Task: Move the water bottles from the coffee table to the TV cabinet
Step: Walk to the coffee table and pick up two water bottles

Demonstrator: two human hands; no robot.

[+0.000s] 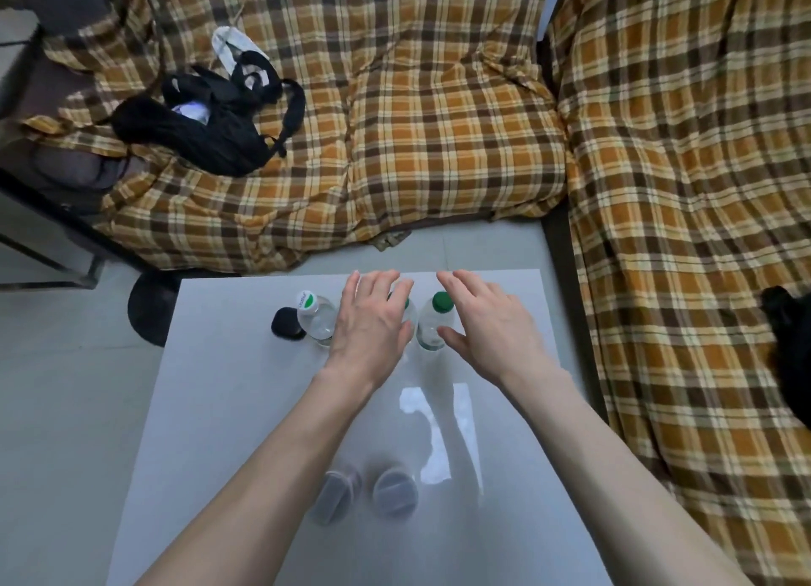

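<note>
Three clear water bottles stand upright near the far edge of the white coffee table (228, 410). The left bottle (316, 320) has a white and green cap. My left hand (371, 322) hovers over the middle bottle (406, 306) with straight fingers and hides most of it; only its green cap edge shows. The right bottle (434, 324) has a green cap. My right hand (487, 322) spreads just right of that bottle, thumb close to its side. Neither hand grips anything. The TV cabinet is not in view.
A small black object (287, 323) lies left of the bottles. Two grey round things (364, 493) show faintly through the near tabletop. A plaid-covered sofa (439, 124) wraps the far and right sides, with black clothing (210, 120) on it. Grey floor (66, 388) lies left.
</note>
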